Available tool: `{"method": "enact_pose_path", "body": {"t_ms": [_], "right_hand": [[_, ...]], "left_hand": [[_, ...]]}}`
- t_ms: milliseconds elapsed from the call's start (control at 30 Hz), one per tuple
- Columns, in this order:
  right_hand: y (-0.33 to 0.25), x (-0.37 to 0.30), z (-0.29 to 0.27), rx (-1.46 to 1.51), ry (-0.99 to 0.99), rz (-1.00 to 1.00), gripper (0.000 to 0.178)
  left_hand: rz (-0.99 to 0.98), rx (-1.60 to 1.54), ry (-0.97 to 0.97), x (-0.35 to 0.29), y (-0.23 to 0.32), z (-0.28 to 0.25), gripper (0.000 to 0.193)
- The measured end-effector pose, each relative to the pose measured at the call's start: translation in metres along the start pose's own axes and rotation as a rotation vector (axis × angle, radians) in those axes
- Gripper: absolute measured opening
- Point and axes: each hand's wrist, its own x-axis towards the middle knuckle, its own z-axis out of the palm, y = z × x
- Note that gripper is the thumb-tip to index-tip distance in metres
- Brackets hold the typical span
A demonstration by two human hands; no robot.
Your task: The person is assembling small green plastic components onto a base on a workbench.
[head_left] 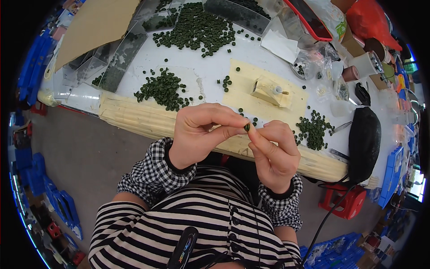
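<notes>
Thumb and forefinger of my left hand (195, 132) pinch a small dark green round piece (247, 127), held just above the bench's near edge. My right hand (277, 157) meets it from the other side, its fingers curled and its fingertips against the piece; they partly cover it. Beyond my left hand lies a pile of similar green pieces (163, 89) on the white tabletop. A smaller heap of green pieces (315, 130) is to the right of my right hand. Ahead, a small cream block with a white peg (272, 93) stands on a yellowish sheet (237, 96).
A large green pile (197, 29) lies at the back, among clear plastic trays (118, 60) and brown cardboard (96, 29). At the right are a red-cased phone (309, 20), a black pouch (365, 143) and small plastic bags. A wooden strip (134, 119) runs along the front edge.
</notes>
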Motion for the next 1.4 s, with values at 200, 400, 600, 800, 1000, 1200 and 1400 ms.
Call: {"method": "enact_pose_path", "body": {"t_ms": [200, 400, 600, 800, 1000, 1200, 1400], "right_hand": [[0.004, 0.0, 0.001, 0.007, 0.02, -0.035, 0.04], [0.002, 0.0, 0.0, -0.009, 0.022, -0.019, 0.037], [0.0, 0.0, 0.003, 0.009, 0.036, 0.005, 0.034], [-0.002, -0.002, 0.003, 0.028, 0.027, 0.044, 0.032], [-0.003, -0.004, 0.002, 0.014, 0.012, 0.068, 0.031], [0.002, -0.001, 0.0, -0.14, 0.045, -0.043, 0.033], [0.002, -0.001, -0.002, -0.18, 0.017, -0.069, 0.033]], "left_hand": [[0.007, 0.041, -0.011, 0.001, 0.001, -0.001, 0.017], [0.037, 0.082, -0.02, 0.002, 0.001, -0.001, 0.017], [0.095, 0.14, -0.036, 0.003, 0.0, -0.004, 0.016], [0.117, 0.166, -0.044, 0.004, -0.001, -0.004, 0.016], [0.114, 0.169, -0.056, 0.005, -0.001, -0.005, 0.016], [-0.021, -0.011, -0.01, 0.002, 0.0, 0.004, 0.017], [-0.137, -0.15, -0.004, 0.001, 0.001, 0.004, 0.018]]}}
